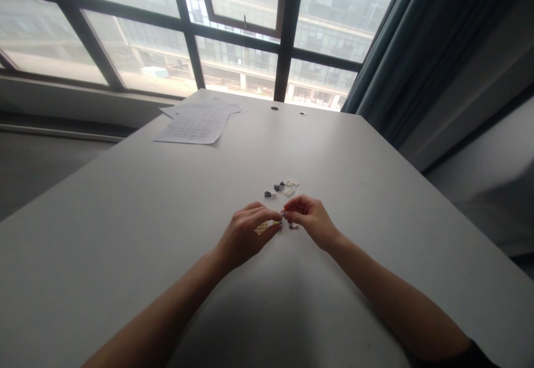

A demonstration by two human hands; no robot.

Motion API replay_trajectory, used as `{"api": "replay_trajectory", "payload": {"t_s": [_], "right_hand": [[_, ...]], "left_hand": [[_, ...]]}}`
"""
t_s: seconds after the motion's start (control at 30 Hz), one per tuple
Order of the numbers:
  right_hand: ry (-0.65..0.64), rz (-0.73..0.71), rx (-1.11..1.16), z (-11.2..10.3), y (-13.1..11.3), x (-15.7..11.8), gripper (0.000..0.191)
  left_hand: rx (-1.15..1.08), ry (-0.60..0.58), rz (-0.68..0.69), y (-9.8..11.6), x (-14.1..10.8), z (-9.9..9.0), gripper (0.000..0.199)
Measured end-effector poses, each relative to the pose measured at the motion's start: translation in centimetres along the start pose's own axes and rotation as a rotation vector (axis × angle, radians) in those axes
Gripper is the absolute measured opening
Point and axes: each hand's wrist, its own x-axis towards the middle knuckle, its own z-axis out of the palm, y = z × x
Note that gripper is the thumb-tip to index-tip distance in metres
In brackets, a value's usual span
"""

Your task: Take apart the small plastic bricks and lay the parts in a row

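White tabletop, wide and bare-surfaced nearby, narrowing toward a dark-framed window; blue-grey curtain along the right, printed papers overlapping near the far left corner. Right between the fingertips of the left hand and the right hand, a small grey piece, pinched narrowly from both sides. Within the gap between left thumb and index finger, a yellow studded piece; lifted or resting, hard to tell. Just beneath the right fingers, a brown-and-white piece. Beyond the fingertips, dark pieces beside white pieces. By count: two hands, one brown-and-white piece, at least two papers, several dark and white pieces, too small for exact numbers.
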Motion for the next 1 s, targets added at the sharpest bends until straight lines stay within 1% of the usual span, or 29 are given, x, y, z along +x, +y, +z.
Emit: {"api": "replay_trajectory", "payload": {"t_s": [0.13, 0.27, 0.33, 0.4, 0.47, 0.53, 0.67, 0.8, 0.9, 1.0], "right_hand": [[0.037, -0.117, -0.055, 0.0, -0.2, -0.1, 0.024], [0.066, -0.214, -0.201, 0.0, -0.2, -0.4, 0.017], [0.080, -0.262, -0.304, -0.1, -0.2, -0.5, 0.017], [0.089, -0.332, -0.404, -0.1, -0.2, -0.6, 0.021], [0.079, -0.412, -0.499, 0.0, -0.3, -0.8, 0.025], [0.085, -0.480, -0.583, 0.2, -0.3, -1.0, 0.026], [0.151, -0.567, -0.701, 0.6, -0.1, -1.3, 0.027], [0.171, -0.584, -0.756, 0.8, 0.3, -1.5, 0.024], [0.175, -0.565, -0.765, 0.9, 0.5, -1.5, 0.024], [0.146, -0.531, -0.750, 0.6, 0.1, -1.5, 0.026]], "left_hand": [[-0.077, -0.027, -0.183, 0.5, 0.1, 0.1, 0.010], [-0.131, -0.019, -0.338, 0.5, 0.2, 0.4, 0.006], [-0.177, 0.010, -0.402, 0.4, 0.3, 0.5, 0.006], [-0.223, 0.054, -0.447, 0.3, 0.4, 0.6, 0.007], [-0.256, 0.075, -0.470, 0.3, 0.4, 0.7, 0.008], [-0.275, 0.072, -0.481, 0.2, 0.3, 0.8, 0.009], [-0.264, 0.084, -0.483, 0.2, 0.2, 0.9, 0.009], [-0.288, 0.086, -0.496, 0.4, 0.3, 1.0, 0.007], [-0.333, 0.049, -0.513, 0.6, 0.4, 0.9, 0.008], [-0.335, 0.001, -0.507, 0.6, 0.4, 0.7, 0.012]]}}
